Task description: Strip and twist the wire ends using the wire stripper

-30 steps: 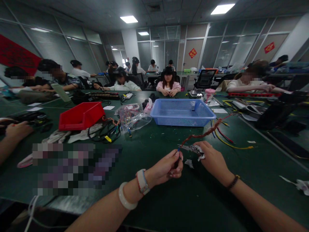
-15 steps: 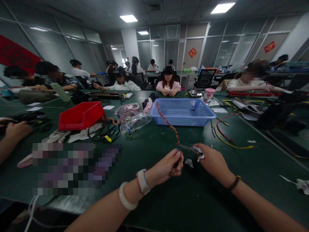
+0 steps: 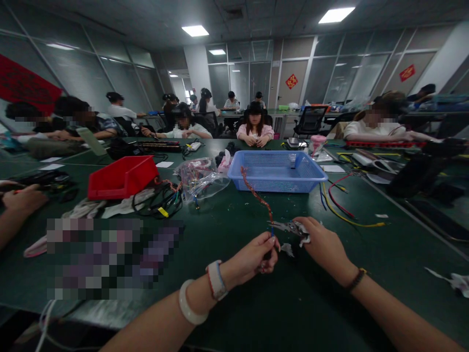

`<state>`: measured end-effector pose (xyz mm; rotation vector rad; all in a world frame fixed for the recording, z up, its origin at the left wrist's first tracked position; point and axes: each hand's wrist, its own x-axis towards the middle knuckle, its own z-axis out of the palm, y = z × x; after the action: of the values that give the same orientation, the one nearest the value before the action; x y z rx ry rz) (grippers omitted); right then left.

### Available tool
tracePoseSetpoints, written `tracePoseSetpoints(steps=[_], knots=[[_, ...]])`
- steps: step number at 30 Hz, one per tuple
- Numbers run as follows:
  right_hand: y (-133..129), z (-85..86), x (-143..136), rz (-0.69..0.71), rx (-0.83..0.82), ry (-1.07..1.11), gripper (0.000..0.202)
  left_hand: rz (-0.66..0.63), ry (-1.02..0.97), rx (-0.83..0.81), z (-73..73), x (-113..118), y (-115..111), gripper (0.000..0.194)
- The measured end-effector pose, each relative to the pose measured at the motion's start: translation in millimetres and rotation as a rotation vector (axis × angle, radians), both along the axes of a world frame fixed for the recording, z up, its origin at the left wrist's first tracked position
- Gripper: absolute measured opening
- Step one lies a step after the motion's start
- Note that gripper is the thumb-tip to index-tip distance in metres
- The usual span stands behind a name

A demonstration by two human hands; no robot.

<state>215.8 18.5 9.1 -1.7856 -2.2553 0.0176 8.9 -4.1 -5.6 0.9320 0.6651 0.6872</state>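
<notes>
My left hand point(image 3: 262, 252) pinches the blue lower end of a wire point(image 3: 258, 195). Above the fingers, its long reddish-brown, copper-coloured part rises and leans left in front of the blue basket. Wrapped round the handles of a pair of pliers point(image 3: 286, 226), my right hand point(image 3: 318, 239) keeps the jaws pointing left at the wire, just above my left fingertips. Whether the jaws are clamped on the wire I cannot tell. Some white wrapping shows at the pliers' handles. Beneath, a crumpled white scrap point(image 3: 287, 250) lies on the dark green table point(image 3: 293, 303).
Beyond my hands stands a blue mesh basket point(image 3: 276, 186). To its left are a clear plastic bag point(image 3: 201, 183), black cables point(image 3: 157, 203) and a red bin point(image 3: 120, 181). Coloured wires point(image 3: 339, 215) lie to the right. Another person's hand point(image 3: 25, 200) is at the left edge.
The pliers' jaws have tilted flatter and now show more clearly beside the wire. My left hand has dropped slightly, and the wire's top has moved a little right and down.
</notes>
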Motion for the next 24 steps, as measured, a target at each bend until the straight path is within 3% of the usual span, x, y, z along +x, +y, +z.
tracePoseSetpoints(steps=[13, 24], knots=[[-1, 0.2, 1, 0.012, -0.029, -0.03, 0.037, 0.042, 0.071, 0.066, -3.0, 0, 2, 0.025], [-2, 14.0, 8, 0.021, -0.124, 0.063, 0.026, 0.119, 0.23, 0.332, -1.1, 0, 2, 0.028]])
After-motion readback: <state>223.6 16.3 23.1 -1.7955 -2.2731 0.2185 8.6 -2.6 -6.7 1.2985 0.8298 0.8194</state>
